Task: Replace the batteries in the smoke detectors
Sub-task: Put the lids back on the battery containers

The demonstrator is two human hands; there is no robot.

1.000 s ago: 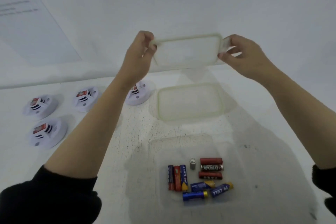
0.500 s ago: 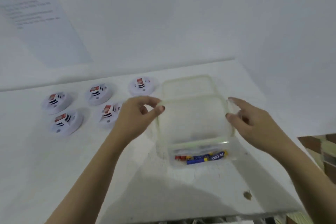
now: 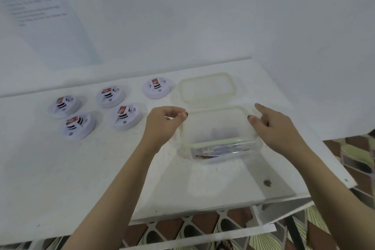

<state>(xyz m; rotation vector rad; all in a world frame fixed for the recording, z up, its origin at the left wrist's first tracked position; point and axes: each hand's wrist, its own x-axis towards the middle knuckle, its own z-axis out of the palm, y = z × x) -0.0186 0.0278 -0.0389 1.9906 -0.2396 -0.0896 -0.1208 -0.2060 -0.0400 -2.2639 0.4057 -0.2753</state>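
The lid (image 3: 215, 122) has been lowered onto the battery box (image 3: 223, 153), its ends pinched by the left hand (image 3: 163, 123) and right hand (image 3: 276, 128), and should be seated squarely before release.

White table (image 3: 81, 178) — five smoke detectors (image 3: 125, 116) at left, a loose lid (image 3: 208, 89) just behind a clear container (image 3: 221, 148).

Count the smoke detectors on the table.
5. Two detectors at the far left, two in the middle, one beside the far lid. None appears hidden.
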